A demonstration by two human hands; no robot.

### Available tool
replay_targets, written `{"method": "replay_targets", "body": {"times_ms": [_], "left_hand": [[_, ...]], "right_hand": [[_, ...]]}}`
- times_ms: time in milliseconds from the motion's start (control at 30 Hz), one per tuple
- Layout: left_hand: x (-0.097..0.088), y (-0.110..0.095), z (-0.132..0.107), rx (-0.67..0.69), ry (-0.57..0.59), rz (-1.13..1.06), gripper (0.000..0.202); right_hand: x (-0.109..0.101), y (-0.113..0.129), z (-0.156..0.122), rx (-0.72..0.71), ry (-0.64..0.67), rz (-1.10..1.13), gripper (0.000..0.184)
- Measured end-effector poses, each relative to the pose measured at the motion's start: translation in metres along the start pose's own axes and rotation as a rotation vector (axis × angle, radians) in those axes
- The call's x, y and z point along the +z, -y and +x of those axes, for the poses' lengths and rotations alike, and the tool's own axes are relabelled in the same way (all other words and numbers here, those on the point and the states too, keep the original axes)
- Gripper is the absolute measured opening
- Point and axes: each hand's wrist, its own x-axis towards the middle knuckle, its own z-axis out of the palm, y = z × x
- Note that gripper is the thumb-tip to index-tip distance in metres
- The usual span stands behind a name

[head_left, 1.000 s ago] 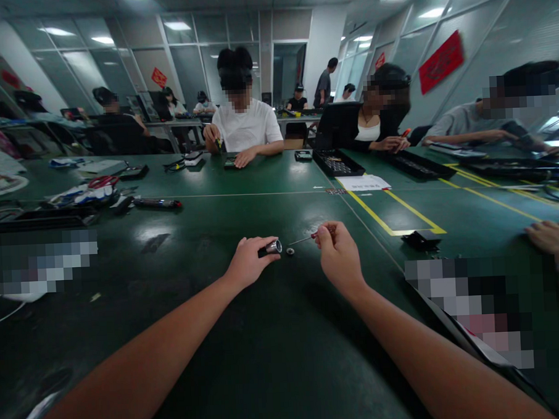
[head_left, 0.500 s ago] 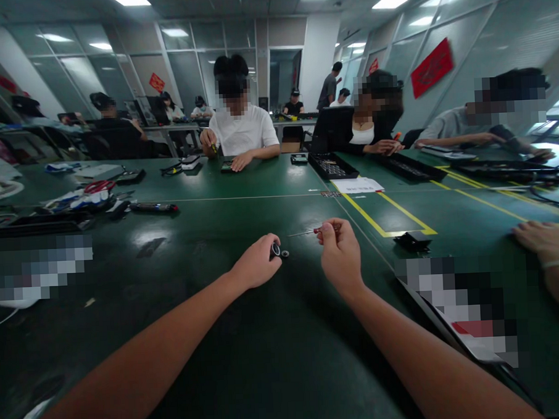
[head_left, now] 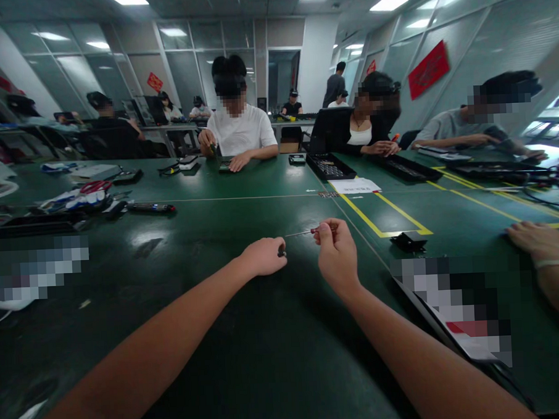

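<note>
Spread across most of the view, a green bench [head_left: 248, 347]. Beyond it, seated, a co-worker in a white shirt [head_left: 241, 131]. Further right on the bench, a black tray [head_left: 343, 176] of small pieces. Nearer, right grip [head_left: 337, 250] clenched around the handle, and left grip [head_left: 265, 256] curled low over the bench. From the right, a slim screwdriver [head_left: 314, 230], reddish at the handle, tip just beside the left grip. Clasped in the left fingers, a small dark part (mostly hidden, shape unclear) [head_left: 282, 251].
</note>
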Motion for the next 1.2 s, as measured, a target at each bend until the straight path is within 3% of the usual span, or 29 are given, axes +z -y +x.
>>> {"method": "replay_targets", "body": {"times_ms": [133,333,533,633,767,933,1033,1200], "left_hand": [[0.001,-0.001,0.001,0.030,0.040,0.078,0.022],[-0.006,0.006,-0.013,-0.086,0.046,0.023,0.022],[-0.020,0.043,-0.031,-0.101,-0.029,-0.221,0.026],[-0.033,0.065,-0.047,-0.199,-0.061,-0.483,0.028],[-0.056,0.089,-0.084,-0.395,-0.256,-0.893,0.029],[-0.085,0.119,-0.142,-0.517,-0.513,-1.299,0.008],[-0.096,0.136,-0.176,-0.625,-0.680,-1.382,0.013],[-0.104,0.158,-0.226,-0.779,-0.933,-1.288,0.012]], "right_hand": [[0.000,0.000,0.000,0.000,0.003,0.010,0.022],[0.000,0.000,0.000,0.008,0.017,0.017,0.021],[0.000,-0.001,0.000,0.012,0.032,0.027,0.022],[0.000,-0.002,0.001,0.017,0.036,0.034,0.022],[0.001,-0.004,0.000,0.018,0.034,0.033,0.023],[0.003,-0.005,-0.001,0.015,0.047,0.042,0.023],[0.003,-0.005,-0.001,0.021,0.054,0.037,0.022],[0.004,-0.006,-0.001,0.049,0.064,0.043,0.022]]}}
